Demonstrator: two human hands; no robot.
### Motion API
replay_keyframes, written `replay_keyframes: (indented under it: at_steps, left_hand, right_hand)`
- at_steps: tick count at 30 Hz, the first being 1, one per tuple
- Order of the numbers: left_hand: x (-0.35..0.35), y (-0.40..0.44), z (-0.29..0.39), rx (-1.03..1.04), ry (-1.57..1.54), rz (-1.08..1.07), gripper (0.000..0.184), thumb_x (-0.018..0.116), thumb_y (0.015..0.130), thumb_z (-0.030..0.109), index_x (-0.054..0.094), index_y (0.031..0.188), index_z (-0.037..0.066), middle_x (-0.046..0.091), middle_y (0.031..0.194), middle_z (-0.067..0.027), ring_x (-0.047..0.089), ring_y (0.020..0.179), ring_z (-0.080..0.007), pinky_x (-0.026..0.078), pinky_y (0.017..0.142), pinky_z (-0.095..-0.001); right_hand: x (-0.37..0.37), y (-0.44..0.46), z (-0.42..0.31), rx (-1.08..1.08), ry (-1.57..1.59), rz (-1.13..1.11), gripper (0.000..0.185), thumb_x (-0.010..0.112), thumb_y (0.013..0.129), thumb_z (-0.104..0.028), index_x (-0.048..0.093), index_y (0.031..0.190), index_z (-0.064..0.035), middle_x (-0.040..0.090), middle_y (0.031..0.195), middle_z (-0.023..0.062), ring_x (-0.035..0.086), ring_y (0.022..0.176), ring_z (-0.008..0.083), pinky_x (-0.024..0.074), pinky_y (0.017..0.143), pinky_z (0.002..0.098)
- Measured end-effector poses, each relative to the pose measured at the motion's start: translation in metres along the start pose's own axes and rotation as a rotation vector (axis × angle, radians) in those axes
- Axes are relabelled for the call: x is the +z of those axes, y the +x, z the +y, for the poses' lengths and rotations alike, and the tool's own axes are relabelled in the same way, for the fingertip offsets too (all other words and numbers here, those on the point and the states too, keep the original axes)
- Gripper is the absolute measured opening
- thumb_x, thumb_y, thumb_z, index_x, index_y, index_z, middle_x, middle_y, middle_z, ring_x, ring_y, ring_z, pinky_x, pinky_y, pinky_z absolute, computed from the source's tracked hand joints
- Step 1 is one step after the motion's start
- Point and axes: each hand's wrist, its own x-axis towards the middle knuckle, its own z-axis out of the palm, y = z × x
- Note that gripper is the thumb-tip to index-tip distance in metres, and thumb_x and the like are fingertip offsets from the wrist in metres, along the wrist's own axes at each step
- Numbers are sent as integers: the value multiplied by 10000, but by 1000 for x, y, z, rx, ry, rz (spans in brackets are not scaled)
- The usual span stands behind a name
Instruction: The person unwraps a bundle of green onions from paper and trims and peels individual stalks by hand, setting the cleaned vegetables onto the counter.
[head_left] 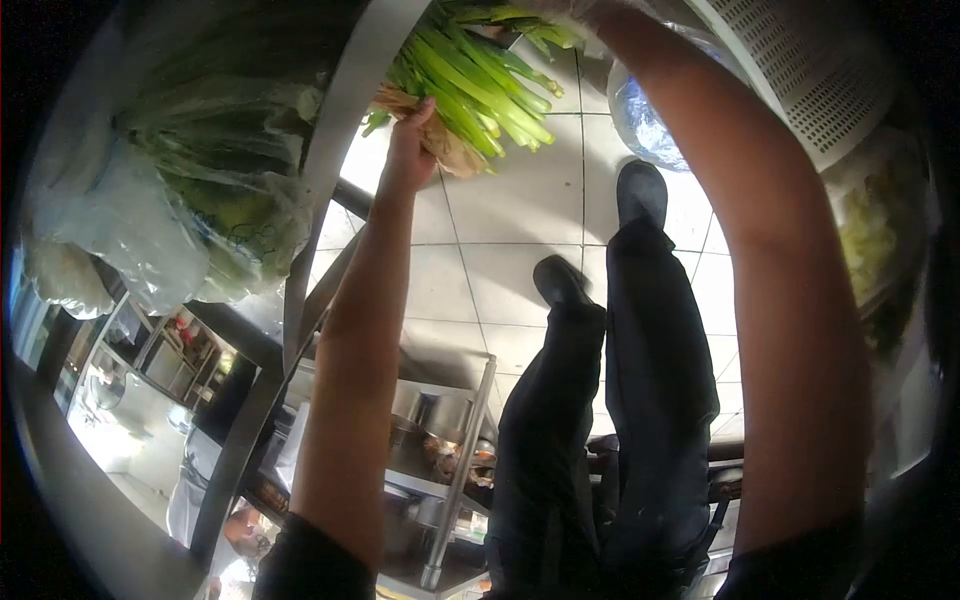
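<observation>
A bunch of long green stalks hangs over the tiled floor at the top of the view. My left hand is closed around it where a brown wrapping goes round the stalks. At the top edge my right hand is by the leafy part to the right, partly cut off and blurred, with what looks like a clear plastic covering. Its fingers cannot be made out. Below it, a clear bag with blue and white contents lies on the floor near my shoe.
Clear bags of green vegetables sit at the left behind a metal edge. A white perforated basket is at the upper right, above bagged yellowish produce. A metal rack with pots stands lower down.
</observation>
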Motion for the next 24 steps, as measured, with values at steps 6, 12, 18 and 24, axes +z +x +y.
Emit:
replay_keyframes:
  at_steps: [6, 12, 18, 24]
  left_hand:
    - [9, 6, 1, 30, -211, 11, 505, 590, 940, 259, 387, 1383, 126, 503, 1327, -68, 445, 1281, -253, 333, 1107, -484]
    - [4, 17, -6, 39, -234, -42, 578, 621, 905, 337, 394, 1395, 130, 466, 1399, -55, 401, 1319, -276, 288, 1130, -510]
    - [-1, 22, -6, 71, -309, -105, 638, 645, 868, 419, 409, 1382, 123, 473, 1383, -60, 410, 1304, -289, 292, 1122, -515]
    - [9, 3, 3, 123, -295, -123, 731, 634, 821, 554, 415, 1366, 118, 483, 1347, -68, 420, 1269, -293, 322, 1083, -501]
  right_hand:
    - [-25, -48, -50, 17, 631, 116, 713, 474, 919, -541, 448, 1287, 70, 635, 1056, 216, 659, 850, 282, 536, 782, 360]
    - [32, -13, -54, -28, 653, 610, 675, 492, 903, -569, 500, 1270, -4, 594, 1187, 198, 645, 912, 305, 511, 870, 390]
    - [7, -23, -76, -199, 709, 491, 531, 497, 921, -513, 566, 1211, -73, 622, 1171, 136, 628, 959, 316, 486, 916, 400]
    - [-34, -55, -94, -92, 1137, 263, 445, 538, 919, -416, 563, 1223, -92, 625, 1152, 144, 612, 1003, 330, 466, 941, 446]
